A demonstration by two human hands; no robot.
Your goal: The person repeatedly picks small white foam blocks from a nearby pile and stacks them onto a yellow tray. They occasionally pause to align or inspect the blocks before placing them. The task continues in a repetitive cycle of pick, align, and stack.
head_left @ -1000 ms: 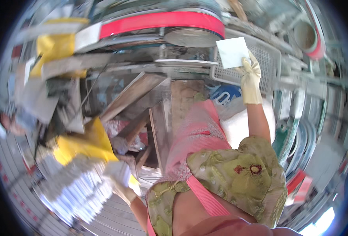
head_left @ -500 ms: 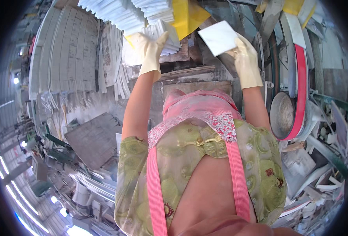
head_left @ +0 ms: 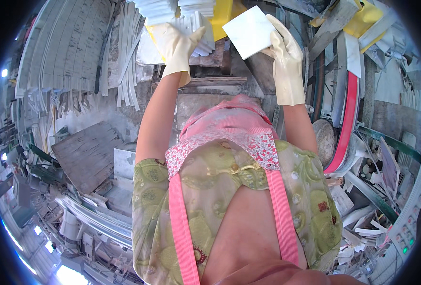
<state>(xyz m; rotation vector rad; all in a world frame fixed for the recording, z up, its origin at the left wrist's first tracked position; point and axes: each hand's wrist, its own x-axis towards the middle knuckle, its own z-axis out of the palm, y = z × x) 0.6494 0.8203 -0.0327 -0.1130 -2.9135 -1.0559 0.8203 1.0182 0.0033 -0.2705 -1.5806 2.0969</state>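
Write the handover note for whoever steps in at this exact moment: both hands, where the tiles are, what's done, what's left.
Right hand: gloved, raised, gripping one square white tile by its edge.
Left hand: gloved, resting on the stack of white tiles ahead, fingers spread, nothing gripped as far as shows.
Around: the stack sits by a yellow block; a machine with a red-rimmed wheel stands to the right; white strips hang at left.
Done: one tile is in hand, clear of the stack.
Left: that tile is not yet set down anywhere; the stack remains.
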